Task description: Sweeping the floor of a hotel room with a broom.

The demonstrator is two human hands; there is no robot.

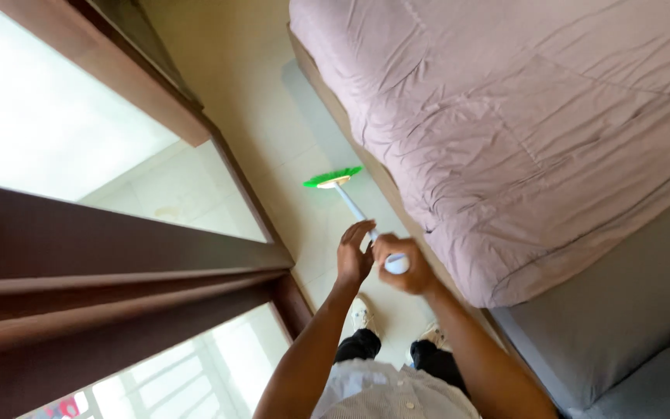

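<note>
A broom with a green head (333,178) and a white handle (354,206) reaches down to the pale tiled floor beside the bed. My right hand (402,265) is closed around the top end of the handle. Just left of it, my left hand (353,254) touches the handle with its fingers partly curled; whether it grips is unclear. The green head rests on the floor close to the bed's edge.
A bed with a wrinkled mauve sheet (521,116) fills the right side, with a grey base (622,310). A dark wooden window or door frame (118,264) with glass runs along the left. My feet in white shoes (362,314) stand on the narrow strip of floor between.
</note>
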